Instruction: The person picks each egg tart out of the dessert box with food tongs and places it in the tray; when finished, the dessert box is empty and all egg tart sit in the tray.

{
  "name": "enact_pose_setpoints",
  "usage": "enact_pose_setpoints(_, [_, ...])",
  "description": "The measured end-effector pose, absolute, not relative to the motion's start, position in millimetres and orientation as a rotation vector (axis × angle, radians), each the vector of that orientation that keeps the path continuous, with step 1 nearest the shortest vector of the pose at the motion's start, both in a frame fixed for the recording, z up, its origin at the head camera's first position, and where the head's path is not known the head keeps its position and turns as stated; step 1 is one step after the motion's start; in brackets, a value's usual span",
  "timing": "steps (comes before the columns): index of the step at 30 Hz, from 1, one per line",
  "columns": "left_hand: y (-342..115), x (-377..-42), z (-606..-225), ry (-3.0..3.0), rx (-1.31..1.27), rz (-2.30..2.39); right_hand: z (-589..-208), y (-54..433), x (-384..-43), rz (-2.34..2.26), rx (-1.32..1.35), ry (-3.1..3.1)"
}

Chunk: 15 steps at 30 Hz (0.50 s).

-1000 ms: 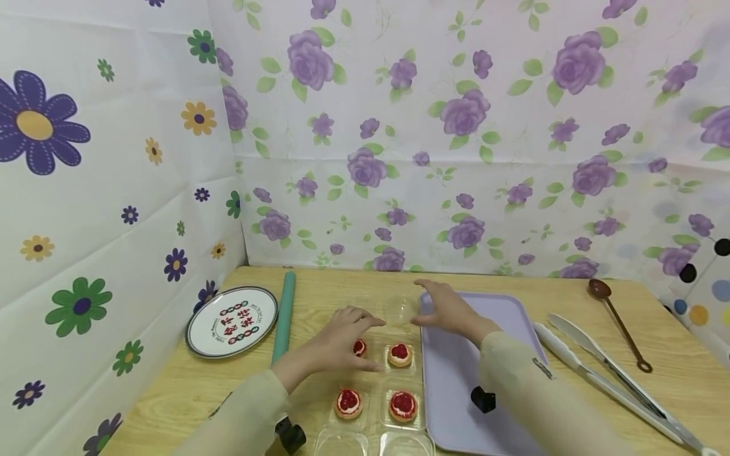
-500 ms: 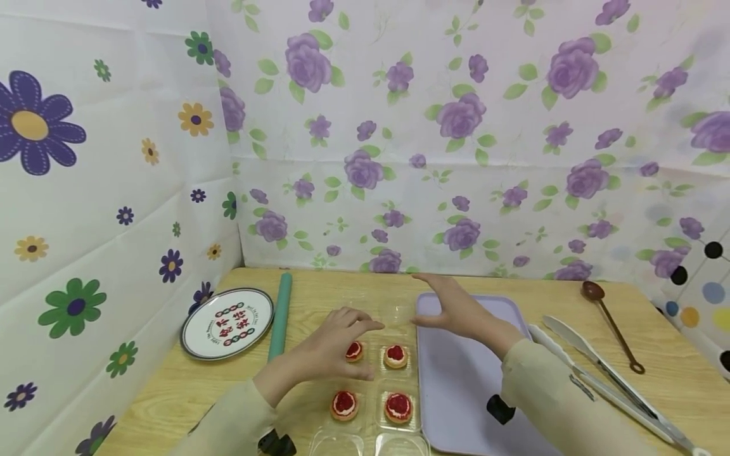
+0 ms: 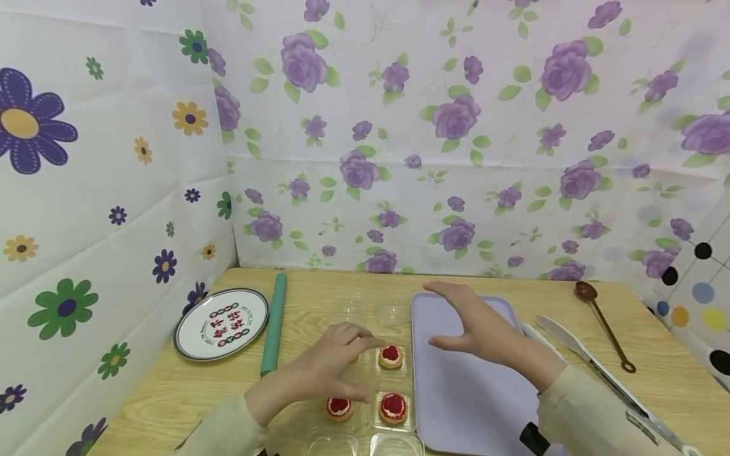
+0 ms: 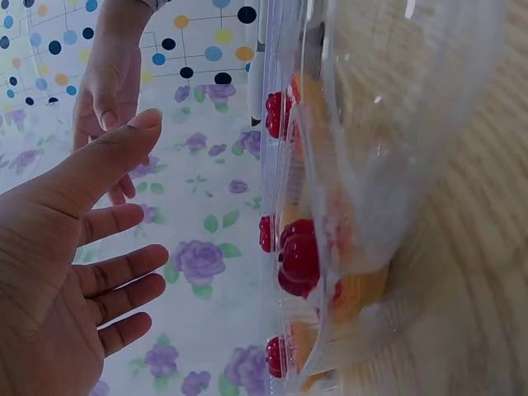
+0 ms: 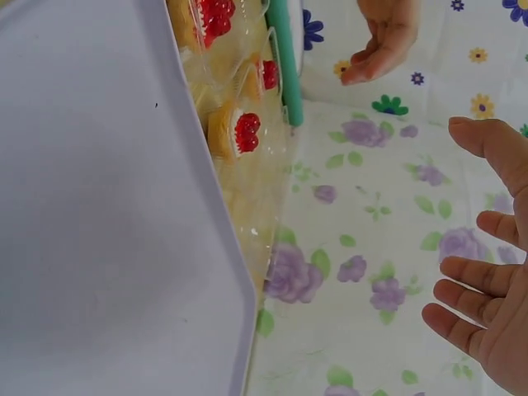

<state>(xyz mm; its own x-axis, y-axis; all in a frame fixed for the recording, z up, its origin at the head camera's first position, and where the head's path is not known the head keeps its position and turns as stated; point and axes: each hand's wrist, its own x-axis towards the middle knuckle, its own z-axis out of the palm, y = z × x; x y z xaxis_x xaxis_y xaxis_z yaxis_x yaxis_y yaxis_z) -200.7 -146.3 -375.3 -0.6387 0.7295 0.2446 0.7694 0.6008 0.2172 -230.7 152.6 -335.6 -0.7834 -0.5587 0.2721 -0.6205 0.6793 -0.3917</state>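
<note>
My left hand (image 3: 325,367) hovers over the left side of clear plastic boxes (image 3: 402,380), fingers apart and holding nothing. Small tarts with red berries sit in the boxes: one tart (image 3: 393,407) near right, another (image 3: 390,356) behind it, a third tart (image 3: 339,408) near left. A fourth is mostly hidden under the left hand. Above the lavender tray (image 3: 467,399) my right hand (image 3: 485,329) is raised, thumb and fingers spread with nothing between them. Both wrist views show the hands with straight, relaxed fingers, apart from the berry tarts (image 4: 299,257).
To the left lie a white plate (image 3: 196,326) with red lettering and a green rod (image 3: 275,323). Tongs (image 3: 604,377) and a brown long-handled spoon (image 3: 604,323) lie right of the tray. Patterned cloth walls stand behind and left of the wooden table (image 3: 148,411).
My right hand has moved right, away from the boxes and further over the tray. My left hand has come slightly nearer to me. The tarts stay in place.
</note>
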Motion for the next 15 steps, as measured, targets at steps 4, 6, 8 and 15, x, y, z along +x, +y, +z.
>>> enact_pose_setpoints(4, [-145.3, -196.7, -378.1, -2.712, -1.267, -0.445, -333.7, 160.7, -220.5, 0.680, 0.983, -2.709])
enact_pose_setpoints(6, [-144.7, -195.5, -379.7, -2.716, -1.275, -0.433, -332.4, 165.4, -215.4, 0.672, 0.983, -2.695])
enact_pose_setpoints(8, [-144.2, -194.2, -381.5, -2.718, -1.287, -0.428, -330.8, 170.4, -210.2, 0.670, 0.973, -2.694])
enact_pose_setpoints(15, [-141.1, -188.6, -390.1, -2.757, -1.277, -0.396, -329.5, 191.2, -189.9, 0.667, 0.927, -2.693])
